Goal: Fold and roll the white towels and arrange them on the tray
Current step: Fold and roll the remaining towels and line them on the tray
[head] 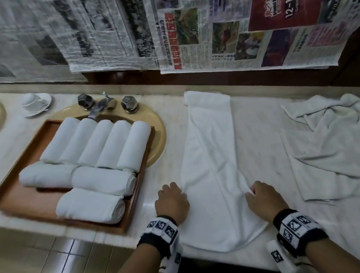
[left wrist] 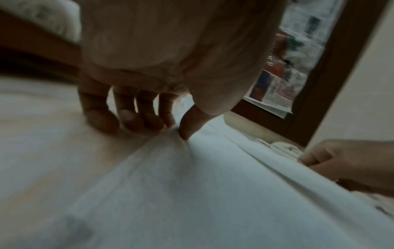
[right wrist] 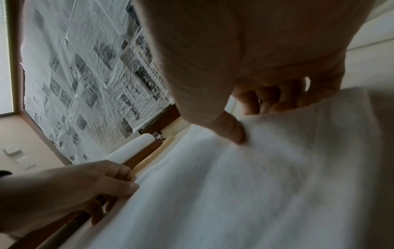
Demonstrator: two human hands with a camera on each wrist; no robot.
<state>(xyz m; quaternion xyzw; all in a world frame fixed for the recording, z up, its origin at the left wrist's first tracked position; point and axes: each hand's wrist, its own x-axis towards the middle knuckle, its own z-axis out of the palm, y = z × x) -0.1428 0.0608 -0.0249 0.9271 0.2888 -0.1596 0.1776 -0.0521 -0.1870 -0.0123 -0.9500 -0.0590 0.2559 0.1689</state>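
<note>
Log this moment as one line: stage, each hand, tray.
stage: long-folded towel flat on counter, unrolled | left hand: pinches left edge | right hand: pinches right edge | tray: eight rolls

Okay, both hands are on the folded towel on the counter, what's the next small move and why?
Probably start rolling the near end away from you. The folded towel lies as a long, flat strip, and the left hand and right hand pinch its side edges near that end. Eight rolled towels already sit on the tray.

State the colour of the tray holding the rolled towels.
Reddish-brown wood; the tray shows best in the head view.
</note>
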